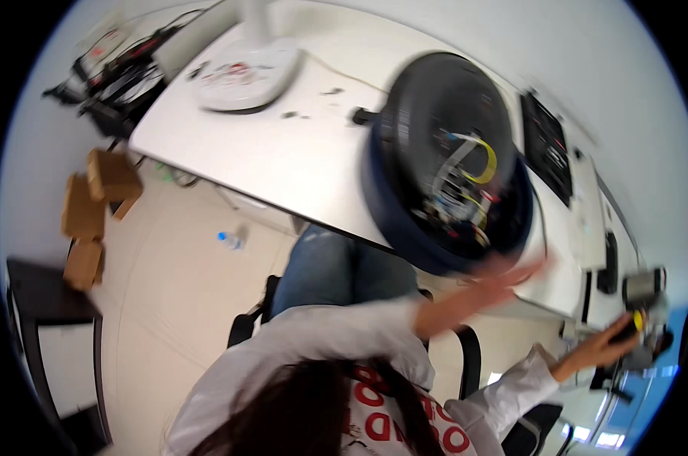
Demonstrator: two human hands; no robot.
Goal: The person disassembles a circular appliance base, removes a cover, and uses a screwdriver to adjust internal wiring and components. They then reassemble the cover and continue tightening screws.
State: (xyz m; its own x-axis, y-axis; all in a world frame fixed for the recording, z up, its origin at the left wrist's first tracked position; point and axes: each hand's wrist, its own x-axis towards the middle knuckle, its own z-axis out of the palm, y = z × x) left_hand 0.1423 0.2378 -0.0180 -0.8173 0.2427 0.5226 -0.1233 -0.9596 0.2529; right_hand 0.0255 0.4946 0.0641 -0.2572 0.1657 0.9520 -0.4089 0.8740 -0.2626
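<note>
A round dark-blue device [385, 190] sits on the white desk, its black top [420, 91] tilted up, showing coloured wires and small electronic parts [454, 201] inside. My left hand [477, 296] is beside the device's lower rim, too blurred by motion to show how its fingers are held. At the lower right, my right hand [602, 346] grips a yellow-and-black object [626, 327] whose kind I cannot make out.
The desk [283, 163] also carries a white stand [245, 76], small scattered bits and a black case [549, 152]. Tangled black gear [112, 99] lies at upper left. Cardboard boxes [85, 213], a bottle [230, 240] and dark furniture [36, 289] are left of my chair.
</note>
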